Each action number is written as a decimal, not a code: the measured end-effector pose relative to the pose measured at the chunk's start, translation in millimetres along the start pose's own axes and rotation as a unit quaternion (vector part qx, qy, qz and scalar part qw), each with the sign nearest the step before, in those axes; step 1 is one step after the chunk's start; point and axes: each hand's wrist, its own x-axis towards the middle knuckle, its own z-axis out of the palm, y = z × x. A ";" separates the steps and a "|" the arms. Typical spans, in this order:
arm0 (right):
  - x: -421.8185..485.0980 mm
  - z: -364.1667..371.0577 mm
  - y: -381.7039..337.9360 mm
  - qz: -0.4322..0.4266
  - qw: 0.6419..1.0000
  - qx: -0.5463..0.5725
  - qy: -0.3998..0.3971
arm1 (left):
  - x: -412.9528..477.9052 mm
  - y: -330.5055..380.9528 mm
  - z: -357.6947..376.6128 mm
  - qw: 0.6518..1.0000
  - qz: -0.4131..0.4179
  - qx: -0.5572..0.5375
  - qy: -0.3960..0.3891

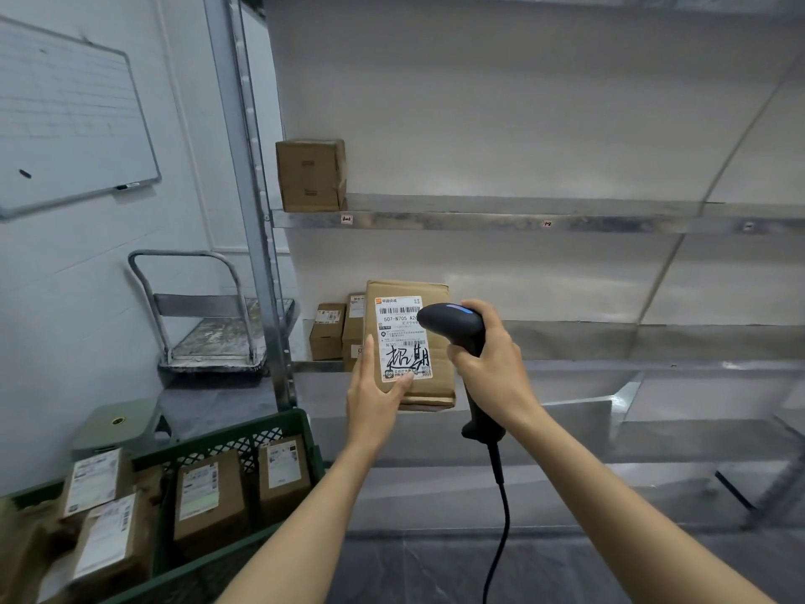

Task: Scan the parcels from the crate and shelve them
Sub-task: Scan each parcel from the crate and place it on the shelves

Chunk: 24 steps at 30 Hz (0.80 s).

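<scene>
**One parcel (439, 381) held up to the scanner (453, 325)**

The left hand (374, 398) holds the brown cardboard parcel upright in front of the shelving. Its fingers run up the parcel's left edge and its thumb presses across the bottom of the white shipping label, which faces the camera. The right hand (492, 364) is wrapped round the grip of the black corded scanner. The scanner's head overlaps the label's upper right corner in this view and shows a blue light on top. Its cable (502, 516) hangs down between the forearms.

Behind the parcel, two small boxes (327, 331) stand at the left end of the lower shelf (610, 342). A larger box (310, 175) sits at the left end of the upper shelf (479, 211).

At lower left a green crate (244, 429) holds at least four more labelled parcels (204, 494). A green stool (120, 422) stands just behind it. Farther back a flat trolley (213, 333) stands against the wall, with a whiteboard (65, 119) above.
</scene>
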 end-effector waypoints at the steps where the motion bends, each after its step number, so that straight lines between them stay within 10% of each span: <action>1: 0.1 -0.1 0.0 -0.001 1.000 0.002 0.000 | 0.5 -0.4 0.2 1.000 0.002 0.002 0.001; 24: 6.3 -6.8 10.2 -0.007 1.000 0.008 -0.005 | 3.4 4.1 9.7 1.000 -0.003 0.010 0.003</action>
